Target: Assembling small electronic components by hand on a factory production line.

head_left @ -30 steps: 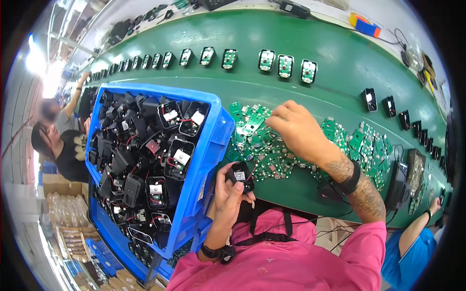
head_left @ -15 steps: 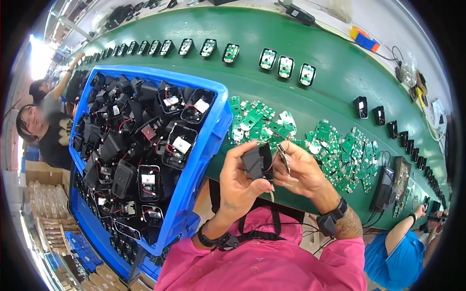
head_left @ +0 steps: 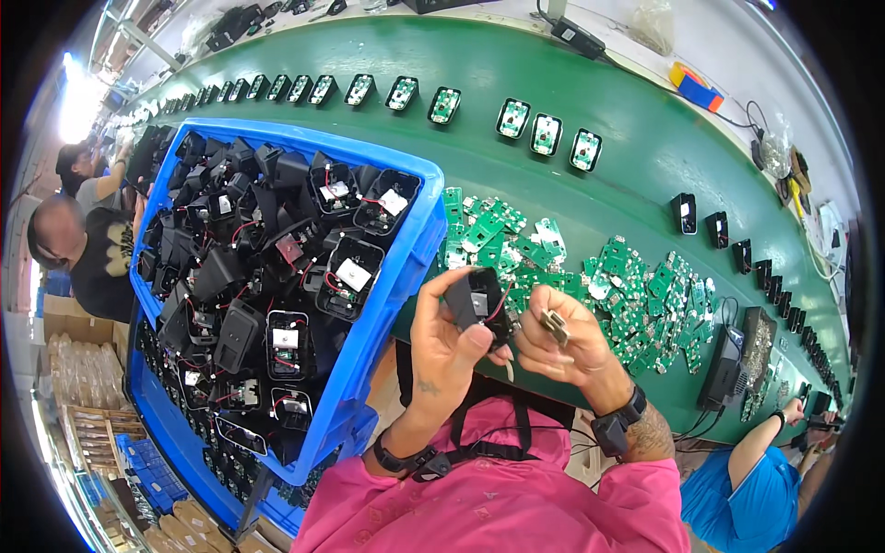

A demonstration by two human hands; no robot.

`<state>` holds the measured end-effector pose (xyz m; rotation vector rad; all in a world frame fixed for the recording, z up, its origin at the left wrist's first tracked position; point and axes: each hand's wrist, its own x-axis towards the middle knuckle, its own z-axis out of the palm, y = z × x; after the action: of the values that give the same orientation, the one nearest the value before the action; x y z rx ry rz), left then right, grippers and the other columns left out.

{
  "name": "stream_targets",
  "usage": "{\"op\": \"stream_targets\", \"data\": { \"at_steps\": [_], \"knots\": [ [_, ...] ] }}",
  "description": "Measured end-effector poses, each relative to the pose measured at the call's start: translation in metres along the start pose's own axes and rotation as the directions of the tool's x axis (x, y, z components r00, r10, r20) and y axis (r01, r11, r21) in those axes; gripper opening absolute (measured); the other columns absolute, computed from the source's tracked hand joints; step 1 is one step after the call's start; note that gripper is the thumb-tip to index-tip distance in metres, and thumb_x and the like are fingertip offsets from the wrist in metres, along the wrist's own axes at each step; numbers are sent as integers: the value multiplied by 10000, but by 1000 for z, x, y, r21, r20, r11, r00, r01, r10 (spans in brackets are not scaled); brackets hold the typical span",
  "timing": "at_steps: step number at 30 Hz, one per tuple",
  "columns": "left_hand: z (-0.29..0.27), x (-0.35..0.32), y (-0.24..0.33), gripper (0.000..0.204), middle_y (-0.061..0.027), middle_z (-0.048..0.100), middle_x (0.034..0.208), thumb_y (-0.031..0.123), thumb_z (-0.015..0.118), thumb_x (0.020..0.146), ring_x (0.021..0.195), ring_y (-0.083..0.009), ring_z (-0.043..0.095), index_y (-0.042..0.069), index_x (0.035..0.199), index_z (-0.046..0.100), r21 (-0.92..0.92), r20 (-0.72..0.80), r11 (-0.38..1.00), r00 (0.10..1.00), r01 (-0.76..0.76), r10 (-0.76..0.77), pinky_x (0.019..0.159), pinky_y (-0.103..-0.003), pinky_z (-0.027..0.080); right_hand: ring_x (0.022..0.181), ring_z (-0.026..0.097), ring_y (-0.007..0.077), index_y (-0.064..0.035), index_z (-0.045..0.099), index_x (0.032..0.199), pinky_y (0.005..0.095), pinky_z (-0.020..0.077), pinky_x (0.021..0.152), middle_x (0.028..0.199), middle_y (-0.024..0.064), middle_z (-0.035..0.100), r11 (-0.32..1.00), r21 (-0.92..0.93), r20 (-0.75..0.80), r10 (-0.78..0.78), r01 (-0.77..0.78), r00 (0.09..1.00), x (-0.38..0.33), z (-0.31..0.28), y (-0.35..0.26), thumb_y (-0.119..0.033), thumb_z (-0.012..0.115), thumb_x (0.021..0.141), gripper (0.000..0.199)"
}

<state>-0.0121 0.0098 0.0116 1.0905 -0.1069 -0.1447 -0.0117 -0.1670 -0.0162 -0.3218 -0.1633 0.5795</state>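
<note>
A small black plastic housing point(head_left: 462, 298) is gripped in my left hand point(head_left: 437, 355), fingers behind it and thumb along its lower edge. Its hollow side is turned partly upward, showing a light-coloured part and a red wire inside. Close by on the right, my right hand point(head_left: 576, 350) pinches a small circuit board point(head_left: 555, 327), seen nearly edge-on. Board and housing are apart, with a short gap between them. Beyond both hands, loose green circuit boards point(head_left: 645, 309) lie in piles on the green table point(head_left: 645, 198).
To my left stands a blue crate point(head_left: 426, 198) heaped with black housings point(head_left: 238, 336). Rows of housings fitted with boards point(head_left: 545, 134) line the table's far side. A black power adapter point(head_left: 724, 376) lies at right. Co-workers sit left and right, one in a blue shirt point(head_left: 751, 484).
My left hand has tipped the housing so more of its inside shows. My right hand has turned the circuit board and moved slightly away from the housing.
</note>
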Motion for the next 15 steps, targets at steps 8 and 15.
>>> {"op": "stream_targets", "data": {
  "at_steps": [8,15],
  "knots": [
    [5,-5,8,750,-132,612,982,419,741,843,637,-164,640,-29,1317,370,4,113,999,992,53,-53,519,-265,536,550,420,82,-69,500,1032,237,374,505,704,4,443,994,78,-238,-50,70,970,1,10,7,-195,522,1001,132],
    [-1,-4,6,634,-99,591,953,225,722,875,688,-151,645,0,1353,371,-89,143,994,988,63,-50,576,-269,553,544,425,90,-58,490,1006,235,376,505,685,10,443,997,60,-182,-39,51,982,2,12,8,-201,526,996,148]
  ]
}}
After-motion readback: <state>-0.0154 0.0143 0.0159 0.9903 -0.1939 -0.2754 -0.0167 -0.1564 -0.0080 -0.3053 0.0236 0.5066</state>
